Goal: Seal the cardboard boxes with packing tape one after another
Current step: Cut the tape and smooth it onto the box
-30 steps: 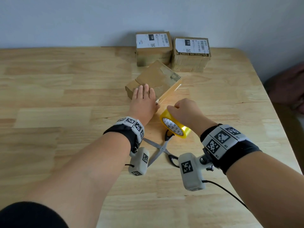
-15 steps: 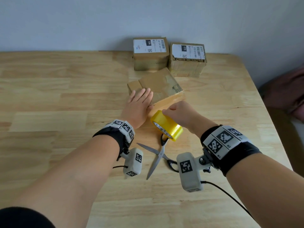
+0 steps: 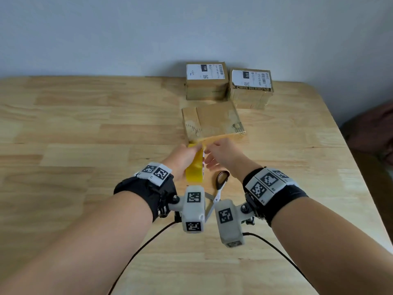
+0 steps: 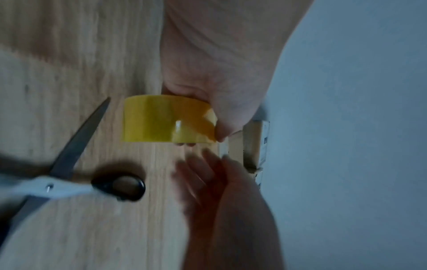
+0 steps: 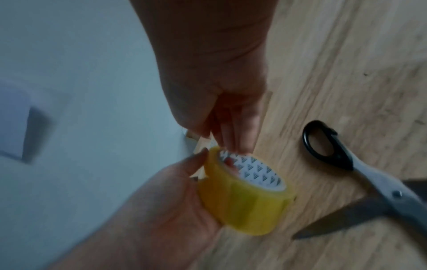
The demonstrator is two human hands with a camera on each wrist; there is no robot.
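Note:
A yellow packing tape roll (image 3: 194, 167) is held upright above the table by my left hand (image 3: 180, 160), whose thumb and fingers curl round it. In the left wrist view the left hand (image 4: 215, 82) grips the tape roll (image 4: 166, 122) from above. My right hand (image 3: 223, 155) is just right of the roll; in the right wrist view its fingertips (image 5: 233, 144) lie straight on the rim of the tape roll (image 5: 242, 197). An unlabelled cardboard box (image 3: 212, 121) lies just beyond both hands, with a tape strip (image 3: 217, 139) along its near edge.
Two labelled cardboard boxes (image 3: 206, 81) (image 3: 251, 88) stand against the wall behind. Open scissors (image 3: 221, 182) lie on the wooden table (image 3: 85, 135) under my wrists, black handle toward the box. The table's right edge is near, with dark fabric (image 3: 374, 128) beyond it.
My left hand has left the box top and taken the tape roll from my right hand. The roll now stands on edge between both hands, nearer the box's front.

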